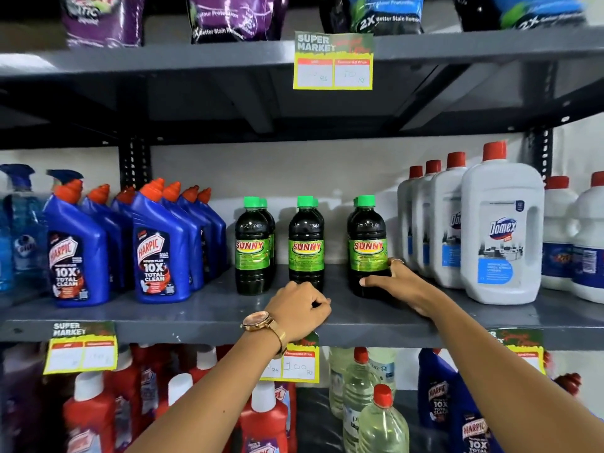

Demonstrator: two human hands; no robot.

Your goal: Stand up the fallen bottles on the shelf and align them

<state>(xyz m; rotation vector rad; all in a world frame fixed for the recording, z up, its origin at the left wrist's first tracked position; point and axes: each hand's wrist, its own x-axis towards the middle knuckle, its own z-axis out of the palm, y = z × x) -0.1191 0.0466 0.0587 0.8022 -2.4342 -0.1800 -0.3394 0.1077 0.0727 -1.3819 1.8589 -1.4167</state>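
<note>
Shelf [196, 317]: right hand [400, 284] around bottle [367, 246]

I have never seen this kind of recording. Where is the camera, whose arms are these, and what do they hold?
No machine: a person wears one camera on the head, looking forward and down, so the arms are the person's own. The right hand grips the low part of the right Sunny bottle, which stands upright on the grey shelf. The left hand, fingers curled, rests before the middle Sunny bottle and seems to hold nothing. Blue Harpic bottles stand at the left, white Domex bottles at the right.
</note>
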